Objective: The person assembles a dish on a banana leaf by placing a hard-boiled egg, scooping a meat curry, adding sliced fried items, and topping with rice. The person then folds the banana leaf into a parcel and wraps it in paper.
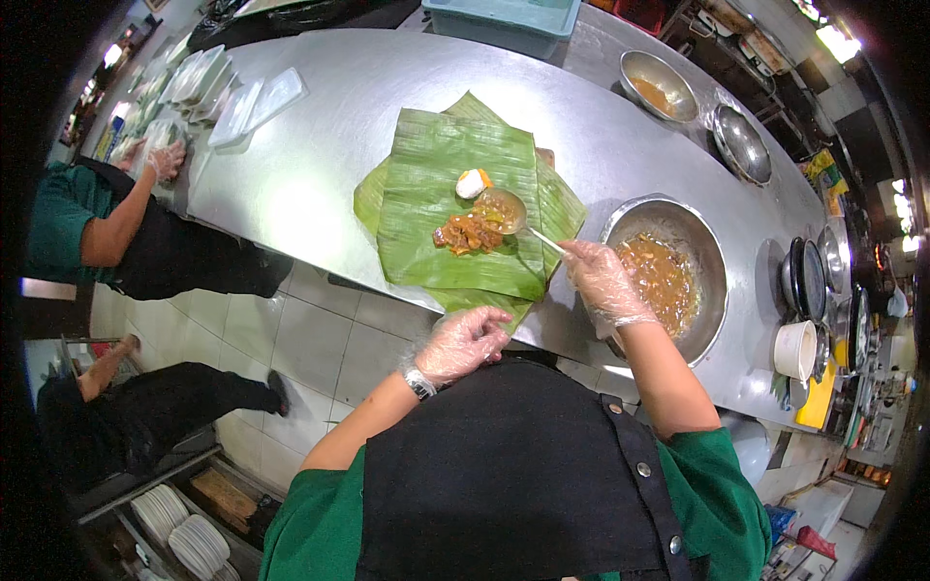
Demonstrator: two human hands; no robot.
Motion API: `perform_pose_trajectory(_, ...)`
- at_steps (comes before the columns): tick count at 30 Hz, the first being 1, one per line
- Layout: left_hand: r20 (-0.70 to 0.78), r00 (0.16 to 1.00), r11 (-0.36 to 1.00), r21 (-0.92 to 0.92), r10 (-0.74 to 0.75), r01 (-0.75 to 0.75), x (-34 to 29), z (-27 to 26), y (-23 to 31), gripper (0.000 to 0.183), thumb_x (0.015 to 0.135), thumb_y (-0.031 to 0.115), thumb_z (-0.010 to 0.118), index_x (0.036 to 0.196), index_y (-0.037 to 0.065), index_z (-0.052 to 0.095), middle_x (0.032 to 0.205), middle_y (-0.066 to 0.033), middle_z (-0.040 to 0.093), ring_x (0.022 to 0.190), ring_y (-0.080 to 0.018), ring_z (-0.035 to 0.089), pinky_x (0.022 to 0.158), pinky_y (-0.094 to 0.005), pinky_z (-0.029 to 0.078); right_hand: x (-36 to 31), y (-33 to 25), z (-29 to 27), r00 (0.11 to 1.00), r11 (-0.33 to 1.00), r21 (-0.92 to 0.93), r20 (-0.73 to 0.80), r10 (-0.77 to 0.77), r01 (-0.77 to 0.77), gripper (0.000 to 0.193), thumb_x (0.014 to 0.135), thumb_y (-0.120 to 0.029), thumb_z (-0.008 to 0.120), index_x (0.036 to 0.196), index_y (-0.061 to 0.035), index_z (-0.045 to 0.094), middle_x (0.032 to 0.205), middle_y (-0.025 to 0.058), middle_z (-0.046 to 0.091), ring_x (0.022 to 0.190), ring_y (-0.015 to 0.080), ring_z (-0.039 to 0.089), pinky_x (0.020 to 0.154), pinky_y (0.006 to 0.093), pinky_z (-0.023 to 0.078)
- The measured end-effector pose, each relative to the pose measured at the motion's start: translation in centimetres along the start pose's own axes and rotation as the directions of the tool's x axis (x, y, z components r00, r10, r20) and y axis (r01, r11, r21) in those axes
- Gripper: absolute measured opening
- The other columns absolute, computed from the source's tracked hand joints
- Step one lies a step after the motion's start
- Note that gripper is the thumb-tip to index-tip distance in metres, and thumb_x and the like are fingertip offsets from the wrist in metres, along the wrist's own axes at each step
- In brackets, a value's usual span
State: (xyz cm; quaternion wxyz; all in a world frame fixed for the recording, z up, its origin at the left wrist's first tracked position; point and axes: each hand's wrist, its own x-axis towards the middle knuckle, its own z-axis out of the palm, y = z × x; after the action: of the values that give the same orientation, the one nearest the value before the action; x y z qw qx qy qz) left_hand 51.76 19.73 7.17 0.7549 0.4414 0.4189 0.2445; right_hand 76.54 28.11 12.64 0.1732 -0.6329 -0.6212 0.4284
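Ladle [499, 210], metal, round-bowled, thin straight handle; bowl carries brown sauce with small pieces; positioned over the banana leaves, beside the food, contact with the leaf not determinable. Right hand [599, 276], in a clear plastic glove: fingers closed around the handle's end. Left hand [463, 346], similarly gloved: fingers half curled, loosely open, gripping nothing visible, near the leaves' lower edge. Banana leaves [417, 165], green, ribbed, layered at differing angles, lying flat on the steel table [320, 174]. On the top leaf: a heap of chunky pieces [467, 235] in reddish-brown sauce, left of and below the ladle bowl; one rounded white piece [474, 183] with orange edge, just above. Large steel bowl [668, 210], right of the leaves: brown, lumpy stew [659, 281], sauce smeared on the wall. Smaller steel bowl [664, 70], farther back: shallow orange-brown liquid. Second small bowl [741, 145], steel, adjacent; contents unclear. Blue-grey tub [504, 34], rectangular, at the far edge. Clear plastic containers [194, 77], stacked, far left, near a co-worker's gloved hand [167, 160].
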Motion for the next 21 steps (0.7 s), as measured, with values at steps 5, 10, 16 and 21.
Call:
perform_pose_trajectory(5,0.001,1.000,0.995,0.097,0.022,-0.022,0.2,-0.3,0.4,0.031,0.099,0.017,0.059,0.126,0.003,0.055,0.090,-0.0019,0.063,0.075,-0.0088,0.063,0.069,-0.0251,0.054,-1.7,0.2,-1.3,0.970,0.697,0.674,0.162,0.181,-0.243,0.025,0.096,-0.015,0.057,0.116,-0.0018,0.064,0.073,-0.0009,0.054,0.062,0.0098,0.047,0.056,0.0250,0.040)
perform_pose_trajectory(10,0.025,0.999,0.984,0.178,0.020,-0.024,0.1,-0.8,0.7,0.030,0.098,0.017,0.060,0.125,0.004,0.057,0.089,-0.0021,0.063,0.075,-0.0084,0.062,0.069,-0.0248,0.054,-5.5,-0.9,-4.0,0.980,0.438,0.882,0.117,0.160,-0.176,0.026,0.095,-0.013,0.060,0.117,0.0006,0.061,0.066,-0.0058,0.043,0.055,0.0043,0.036,0.047,0.0189,0.028)
perform_pose_trajectory(16,0.053,0.998,0.991,0.136,0.015,-0.022,0.5,-0.4,0.9,0.023,0.097,0.015,0.061,0.118,0.004,0.059,0.083,0.0009,0.060,0.068,-0.0058,0.057,0.062,-0.0223,0.050,-13.7,3.7,-7.8,0.924,0.671,0.739,-0.295,0.244,0.058,0.030,0.096,-0.012,0.060,0.122,0.0024,0.061,0.069,-0.0017,0.051,0.059,0.0065,0.046,0.054,0.0214,0.041)
perform_pose_trajectory(21,0.116,0.989,0.994,0.073,-0.091,0.082,1.7,0.2,0.8,0.019,0.097,0.012,0.059,0.115,0.004,0.059,0.085,0.0001,0.059,0.066,-0.0063,0.055,0.059,-0.0217,0.049,-18.6,8.0,-5.4,0.780,0.897,-0.369,-0.624,-0.044,-0.244,0.025,0.091,-0.012,0.061,0.116,-0.0070,0.066,0.095,0.0202,0.070,0.087,0.0383,0.068,0.076,0.0446,0.054)
